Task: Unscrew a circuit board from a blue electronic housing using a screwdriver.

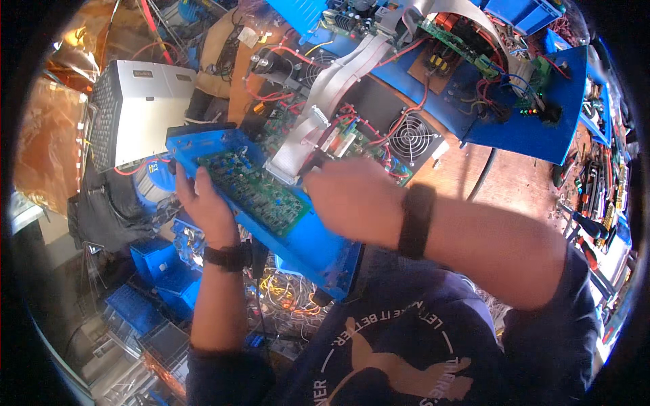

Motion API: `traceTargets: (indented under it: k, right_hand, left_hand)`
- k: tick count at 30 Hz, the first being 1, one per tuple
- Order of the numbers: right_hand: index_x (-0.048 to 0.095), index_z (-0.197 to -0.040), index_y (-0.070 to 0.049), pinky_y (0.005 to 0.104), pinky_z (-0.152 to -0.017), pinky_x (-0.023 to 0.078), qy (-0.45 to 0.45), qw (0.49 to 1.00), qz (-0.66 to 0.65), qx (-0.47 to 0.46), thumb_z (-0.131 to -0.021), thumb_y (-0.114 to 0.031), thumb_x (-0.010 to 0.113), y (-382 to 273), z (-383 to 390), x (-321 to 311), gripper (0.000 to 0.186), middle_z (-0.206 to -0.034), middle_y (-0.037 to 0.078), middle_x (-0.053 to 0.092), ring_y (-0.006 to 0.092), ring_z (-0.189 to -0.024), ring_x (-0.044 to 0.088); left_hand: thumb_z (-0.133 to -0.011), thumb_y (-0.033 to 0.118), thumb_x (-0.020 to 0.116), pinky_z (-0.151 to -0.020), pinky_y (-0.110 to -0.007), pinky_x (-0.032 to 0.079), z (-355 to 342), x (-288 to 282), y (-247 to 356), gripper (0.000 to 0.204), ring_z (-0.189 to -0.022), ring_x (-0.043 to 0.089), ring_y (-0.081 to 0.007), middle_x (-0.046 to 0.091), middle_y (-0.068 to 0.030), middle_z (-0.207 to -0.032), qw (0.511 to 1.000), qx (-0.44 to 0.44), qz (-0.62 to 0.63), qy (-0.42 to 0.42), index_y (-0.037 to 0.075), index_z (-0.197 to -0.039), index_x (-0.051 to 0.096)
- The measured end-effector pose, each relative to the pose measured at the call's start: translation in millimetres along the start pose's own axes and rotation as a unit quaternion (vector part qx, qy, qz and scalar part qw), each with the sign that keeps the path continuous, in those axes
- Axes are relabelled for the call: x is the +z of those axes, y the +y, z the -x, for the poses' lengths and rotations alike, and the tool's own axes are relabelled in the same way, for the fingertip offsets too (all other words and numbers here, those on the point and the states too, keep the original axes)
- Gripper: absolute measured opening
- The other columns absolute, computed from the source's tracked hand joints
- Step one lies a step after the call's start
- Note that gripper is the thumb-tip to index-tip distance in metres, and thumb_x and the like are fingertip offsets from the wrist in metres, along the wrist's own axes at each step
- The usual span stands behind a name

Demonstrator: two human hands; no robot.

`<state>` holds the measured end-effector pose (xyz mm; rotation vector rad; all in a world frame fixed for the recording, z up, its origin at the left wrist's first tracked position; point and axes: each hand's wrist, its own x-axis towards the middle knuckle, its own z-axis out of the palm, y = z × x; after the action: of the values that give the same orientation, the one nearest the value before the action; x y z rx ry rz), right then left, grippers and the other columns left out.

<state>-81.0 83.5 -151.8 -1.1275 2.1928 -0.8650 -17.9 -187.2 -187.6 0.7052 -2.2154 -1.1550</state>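
Observation:
A blue metal tray [325,254] with raised edges lies tilted in front of me and carries a green circuit board [254,193]. At its left edge is my left hand [208,211], thumb and fingers against the rim, gripping it. My right hand [355,199] is closed over the tray's far side, beside the connector of a wide grey ribbon cable [294,152]. Its fingertips are mostly hidden, so what they pinch cannot be made out. The ribbon cable runs up from the board's far edge to the opened equipment behind.
Behind the tray stands opened electronics with a fan [411,137], red wires and a blue panel [531,122]. A white-and-black case [145,111] stands at the left. Hand tools [589,227] line the right side; blue bins [166,274] and tangled wires [288,294] lie below.

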Motion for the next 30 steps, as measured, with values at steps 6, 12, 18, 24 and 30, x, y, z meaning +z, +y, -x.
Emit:
traceTargets:
  k: [6, 12, 18, 24, 30]
  right_hand:
    - [0.067, -0.071, -0.001, 0.0460, -0.064, 0.053, -0.009, 0.979, 0.158, -0.126, -0.074, -0.010, 0.059, 22.5, -47.2, -45.8, 0.012, -0.074, 0.018, 0.065, 0.0360, -0.074, 0.067]
    - [0.065, -0.076, -0.002, 0.0446, -0.068, 0.052, 0.003, 0.969, 0.155, -0.191, -0.074, -0.010, 0.060, -2.2, -37.5, -72.2, 0.009, -0.082, 0.018, 0.064, 0.0347, -0.081, 0.065]
    - [0.064, -0.087, -0.003, 0.0427, -0.074, 0.051, 0.079, 0.958, 0.200, -0.192, -0.073, -0.008, 0.061, 4.0, -35.2, -59.4, 0.015, -0.091, 0.014, 0.060, 0.0334, -0.087, 0.063]
    - [0.064, -0.096, -0.006, 0.0426, -0.077, 0.052, 0.050, 0.983, 0.172, -0.044, -0.076, -0.012, 0.065, 3.4, -7.8, -57.0, 0.020, -0.098, 0.014, 0.062, 0.0330, -0.091, 0.064]
    - [0.062, -0.116, -0.007, 0.0443, -0.085, 0.050, 0.091, 0.983, -0.005, 0.161, -0.083, -0.022, 0.067, -16.5, 78.6, -50.9, 0.037, -0.106, 0.017, 0.064, 0.0358, -0.098, 0.063]
  left_hand:
    - [-0.097, 0.015, 0.052, -0.093, -0.031, 0.044, 1.7, 6.9, 6.6, 0.053, -0.107, 0.055, -0.0187, 0.057, -0.0147, -0.123, 0.999, -0.003, -0.032, 0.004, -0.005, -0.143, 0.037]
    - [-0.095, 0.019, 0.057, -0.102, -0.038, 0.040, 2.3, 0.5, 5.0, 0.053, -0.129, 0.043, -0.0271, 0.036, -0.0166, -0.145, 0.999, -0.013, -0.026, 0.023, -0.004, -0.141, 0.041]
    - [-0.094, 0.024, 0.059, -0.108, -0.041, 0.035, 4.7, 5.1, 9.6, 0.056, -0.136, 0.037, -0.0316, 0.035, -0.0186, -0.148, 0.998, -0.005, -0.055, 0.025, -0.002, -0.141, 0.041]
    - [-0.094, 0.023, 0.059, -0.112, -0.043, 0.029, 8.7, 6.4, -2.3, 0.056, -0.137, 0.034, -0.0346, 0.038, -0.0210, -0.147, 0.997, 0.014, -0.073, 0.035, -0.002, -0.140, 0.043]
    - [-0.093, 0.018, 0.061, -0.106, -0.037, 0.036, -0.4, 2.5, -6.6, 0.054, -0.123, 0.050, -0.0278, 0.051, -0.0179, -0.138, 0.999, -0.015, -0.046, 0.013, -0.003, -0.140, 0.045]
